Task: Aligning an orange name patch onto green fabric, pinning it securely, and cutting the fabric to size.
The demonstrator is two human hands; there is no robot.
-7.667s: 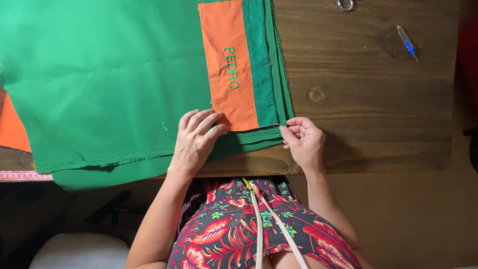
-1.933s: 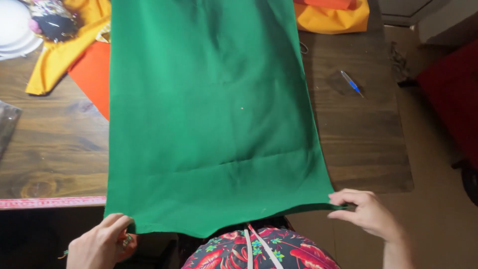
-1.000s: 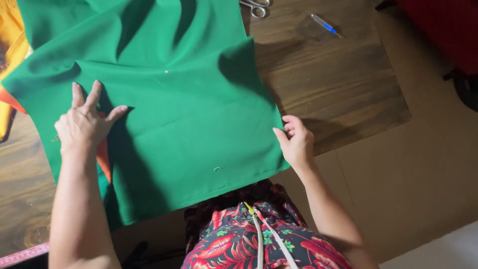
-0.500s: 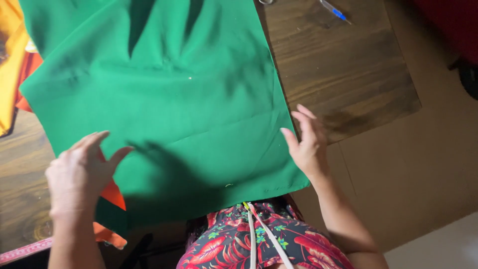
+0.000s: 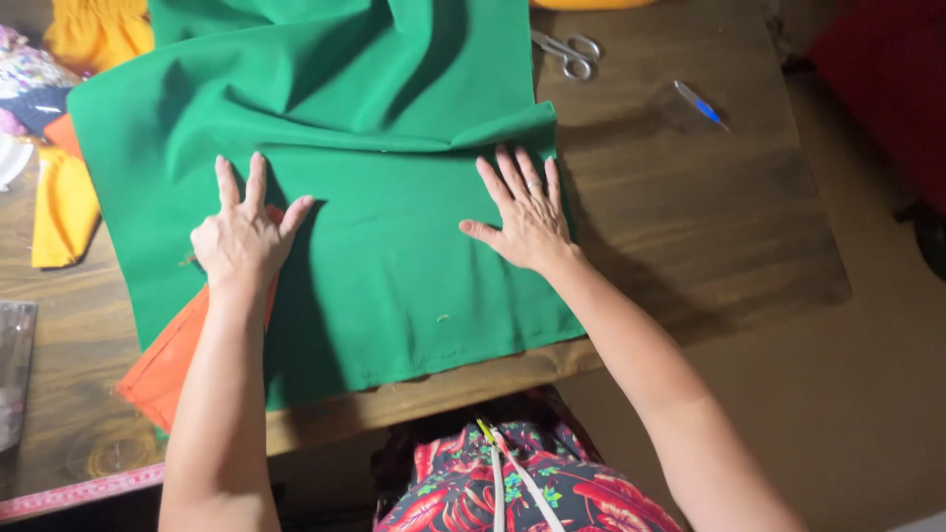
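Head view: I'm pressing both hands flat on the green fabric [image 5: 394, 256], which is lying spread over the wooden table [image 5: 690, 217]. Left hand [image 5: 241, 241] is resting palm down, fingers splayed, near the cloth's left side; nothing gripped, just pushing down. Right hand [image 5: 527, 222] is doing the same near the right edge, fingers fanned out and pointing away from me, just below a fold ridge running across the cloth. Orange fabric [image 5: 163, 365] is sticking out from under the green layer at lower left, beneath my left forearm. Scissors [image 5: 570, 54] and a blue pen [image 5: 700, 103] are lying on bare wood, well apart from my hands. Yellow cloth [image 5: 64, 212] is sitting at the left edge.
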